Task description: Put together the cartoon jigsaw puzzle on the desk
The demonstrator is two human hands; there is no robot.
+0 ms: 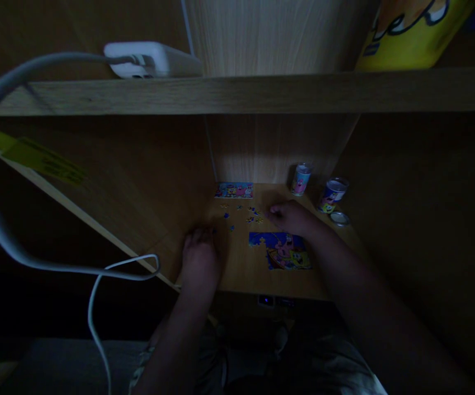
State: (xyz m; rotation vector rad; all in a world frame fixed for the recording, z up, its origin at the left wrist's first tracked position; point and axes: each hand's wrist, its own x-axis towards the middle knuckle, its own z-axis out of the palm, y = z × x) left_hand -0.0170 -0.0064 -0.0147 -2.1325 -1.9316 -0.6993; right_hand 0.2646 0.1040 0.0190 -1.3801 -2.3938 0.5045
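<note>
A partly joined jigsaw puzzle (289, 255) with cartoon figures lies on the wooden tabletop, its upper left reaching out as a narrow strip. My right hand (290, 215) is just above it, thumb and fingertips pinched together; whatever is between them is too dark to make out. Beside those fingertips lie several loose puzzle pieces (254, 210). At the tabletop's left side rests my left hand (200, 257), its fingers curled in shadow. A small dark puzzle piece (214, 231) shows by its fingertips, but I cannot tell whether they grip it.
A cartoon picture card (234, 190) lies at the back. Two printed cans, one pink and blue (300, 180) and one darker (331, 196), stand at the back right near a round lid (339, 219). Overhead runs a shelf edge (262, 94); a white cable (48, 266) loops at left.
</note>
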